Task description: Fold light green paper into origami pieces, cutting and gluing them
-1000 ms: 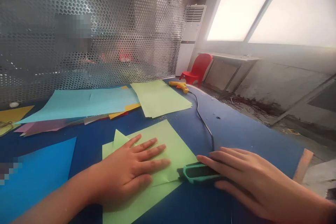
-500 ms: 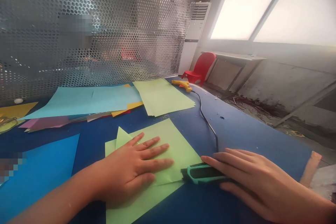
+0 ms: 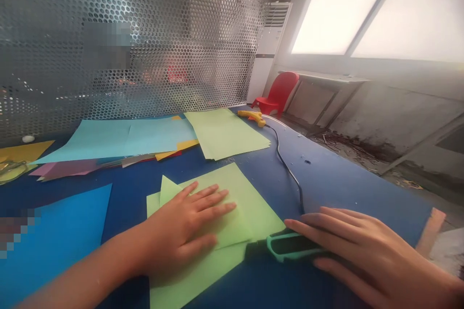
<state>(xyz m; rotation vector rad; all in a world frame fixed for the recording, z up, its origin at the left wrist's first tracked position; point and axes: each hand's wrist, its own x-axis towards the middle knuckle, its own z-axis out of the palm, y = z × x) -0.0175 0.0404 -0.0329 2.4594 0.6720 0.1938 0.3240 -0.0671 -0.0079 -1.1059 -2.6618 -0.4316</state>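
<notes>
My left hand (image 3: 188, 224) lies flat with its fingers spread on light green paper (image 3: 232, 188). That paper is folded or layered, with a pointed corner standing out left of my fingers and a lower flap (image 3: 203, 275) towards me. My right hand (image 3: 358, 246) is over a teal-and-black stapler (image 3: 293, 246), fingers along its top and thumb at its near side. Its dark front end is at the right edge of the paper, slightly blurred; whether it touches the sheet I cannot tell. The stapler's rear is hidden under my palm.
A yellow glue gun (image 3: 253, 117) trails a black cord (image 3: 286, 164) towards my right hand. Behind are a green paper stack (image 3: 228, 135) and light blue sheets (image 3: 126, 137) over other colours. A bright blue sheet (image 3: 65, 231) lies left. A perforated metal screen (image 3: 163, 34) borders the table (image 3: 340, 178).
My right hand and the stapler have shifted slightly right and towards me, drawing back from the paper. My left hand stays flat on the sheet, almost unmoved.
</notes>
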